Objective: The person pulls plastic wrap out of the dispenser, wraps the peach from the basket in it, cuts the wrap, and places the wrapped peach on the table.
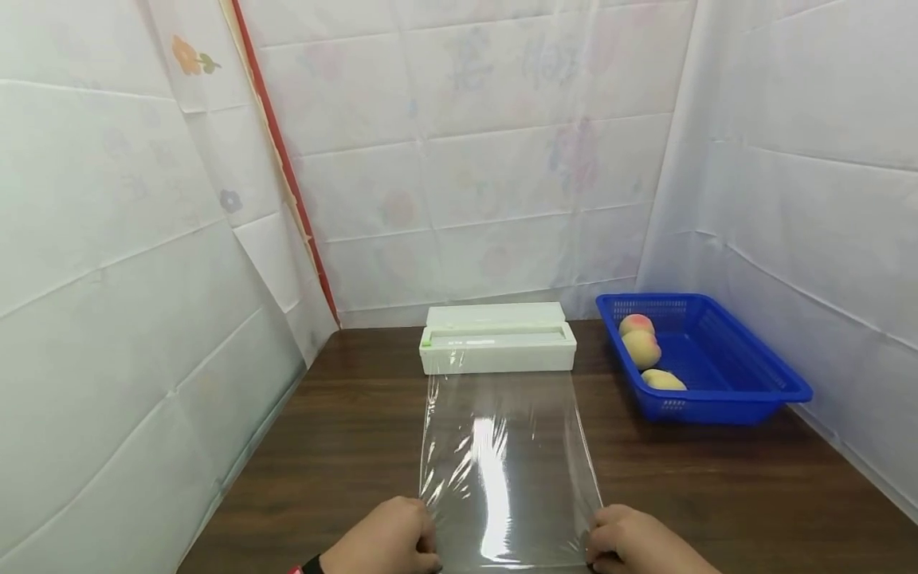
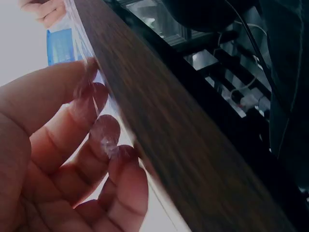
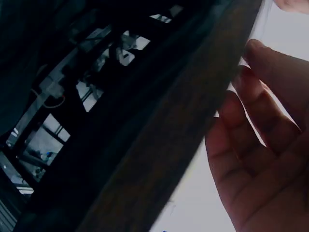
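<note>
A sheet of clear plastic wrap (image 1: pixel 531 462) stretches over the dark table from a white wrap dispenser box (image 1: pixel 498 360), whose lid stands raised at the back. My left hand (image 1: pixel 390 536) pinches the near left corner of the sheet. At the near right corner, my right hand (image 1: pixel 638 542) pinches the other side. In the left wrist view the thumb and curled fingers (image 2: pixel 79 104) have crumpled film between them at the table edge. The right wrist view has the right thumb and fingers (image 3: pixel 256 116) close together beside the table's edge.
To the right stands a blue plastic basket (image 1: pixel 724 406) with 3 peaches (image 1: pixel 641 349) along its left side. A green slider (image 1: pixel 426 343) sits at the box's left end. White sheeting (image 1: pixel 473 175) walls the wooden table (image 1: pixel 337 446) at the back and both sides.
</note>
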### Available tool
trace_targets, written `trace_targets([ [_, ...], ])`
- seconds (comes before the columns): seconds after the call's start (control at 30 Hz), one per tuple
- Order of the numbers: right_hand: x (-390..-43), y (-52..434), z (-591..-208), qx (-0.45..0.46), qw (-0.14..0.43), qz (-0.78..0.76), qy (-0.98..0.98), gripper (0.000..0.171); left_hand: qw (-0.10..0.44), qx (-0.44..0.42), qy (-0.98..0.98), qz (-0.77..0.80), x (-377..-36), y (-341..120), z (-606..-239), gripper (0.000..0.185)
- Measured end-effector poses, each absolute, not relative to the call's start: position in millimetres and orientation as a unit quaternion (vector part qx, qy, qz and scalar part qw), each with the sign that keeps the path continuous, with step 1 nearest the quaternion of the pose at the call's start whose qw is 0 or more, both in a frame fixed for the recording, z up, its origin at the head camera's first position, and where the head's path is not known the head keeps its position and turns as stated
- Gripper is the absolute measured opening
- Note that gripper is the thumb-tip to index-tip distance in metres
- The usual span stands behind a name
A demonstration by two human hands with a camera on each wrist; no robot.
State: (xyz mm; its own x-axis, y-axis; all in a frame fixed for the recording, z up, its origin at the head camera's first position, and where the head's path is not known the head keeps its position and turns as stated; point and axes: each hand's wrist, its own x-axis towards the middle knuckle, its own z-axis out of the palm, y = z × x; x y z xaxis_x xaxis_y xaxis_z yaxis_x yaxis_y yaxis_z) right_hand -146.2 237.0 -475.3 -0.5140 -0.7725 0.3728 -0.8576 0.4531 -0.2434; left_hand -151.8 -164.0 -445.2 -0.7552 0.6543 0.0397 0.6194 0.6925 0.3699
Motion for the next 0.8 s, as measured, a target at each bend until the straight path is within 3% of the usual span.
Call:
trace_targets([
  [0.33, -143, 251, -476, 0.519, 0.063, 0.269, -0.809, 0.019, 0.114, 0.328, 0.917, 0.196, -144, -175, -438, 0.025],
  [0.47, -143, 250, -459, 0.477, 0.051, 0.267, -0.836, 0.013, 0.072, 0.354, 0.919, 0.160, -146, -173, -428, 0.023],
  [0.63, -144, 230, -441, 0.369, 0.118, 0.234, -0.892, 0.010, 0.001, 0.390, 0.912, 0.128, -156, -161, -414, 0.017],
  [0.8, -143, 221, -440, 0.326, 0.129, 0.166, -0.922, 0.012, -0.005, 0.426, 0.896, 0.125, -163, -151, -416, 0.012],
])
